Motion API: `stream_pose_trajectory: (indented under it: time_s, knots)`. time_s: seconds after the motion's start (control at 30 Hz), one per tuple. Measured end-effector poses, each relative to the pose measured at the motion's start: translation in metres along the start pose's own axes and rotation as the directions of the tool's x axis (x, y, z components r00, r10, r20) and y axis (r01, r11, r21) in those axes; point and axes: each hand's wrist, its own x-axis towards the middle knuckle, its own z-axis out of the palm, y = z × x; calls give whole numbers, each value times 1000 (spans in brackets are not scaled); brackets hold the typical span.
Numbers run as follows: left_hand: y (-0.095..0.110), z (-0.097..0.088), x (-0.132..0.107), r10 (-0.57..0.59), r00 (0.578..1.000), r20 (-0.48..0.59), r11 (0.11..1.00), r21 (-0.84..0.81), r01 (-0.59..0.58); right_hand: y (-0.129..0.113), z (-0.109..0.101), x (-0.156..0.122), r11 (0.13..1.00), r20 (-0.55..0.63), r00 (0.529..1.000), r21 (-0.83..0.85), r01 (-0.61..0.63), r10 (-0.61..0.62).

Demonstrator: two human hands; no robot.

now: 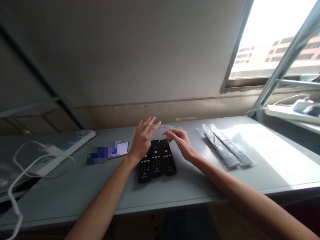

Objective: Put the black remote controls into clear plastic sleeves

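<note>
Three black remote controls [156,164] lie side by side on the grey desk [197,185]. Just beyond their far ends is a thin clear plastic bag [160,133]. My right hand [182,142] pinches the bag's right side between thumb and fingers. With fingers stretched out and apart, my left hand [143,141] rests at the bag's left side and covers the upper part of the left remote. Whether that palm presses on the remote or the bag, I cannot tell. Farther right lie two dark remote-like strips [225,150] in clear plastic sleeves.
A phone [119,150] with a lit screen lies left of my left hand. Beyond it are a white power strip [65,150] and a looping white cable [15,196]. Metal frame posts [277,73] flank the desk, and another power strip [287,112] sits at right.
</note>
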Motion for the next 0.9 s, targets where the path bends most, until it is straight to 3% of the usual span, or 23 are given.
stream_pose_trajectory:
  time_s: [0.1,0.17,0.33,0.47,0.67,0.77,0.9]
  knots:
    - [-2,3,-1,-44,990,136,999,-17,46,4,-6,4,997,-19,998,59,-58,59]
    - [-3,4,-2,-63,984,165,997,-30,68,5,-8,5,995,-25,996,46,-85,87]
    - [0,8,0,-21,996,89,995,-98,30,3,-2,1,985,8,1000,-169,-22,24]
    - [4,15,0,21,1000,-11,981,-194,-22,-1,4,-4,970,54,996,-228,88,-78]
    - [3,16,-1,-73,985,-154,941,-338,16,7,2,-6,883,67,968,-399,247,-240]
    - [4,12,-1,-124,978,-165,927,-372,55,13,-1,-4,851,46,956,-444,279,-290]
    - [6,12,-1,-125,979,-163,926,-374,56,18,-5,-3,831,110,952,-467,302,-285]
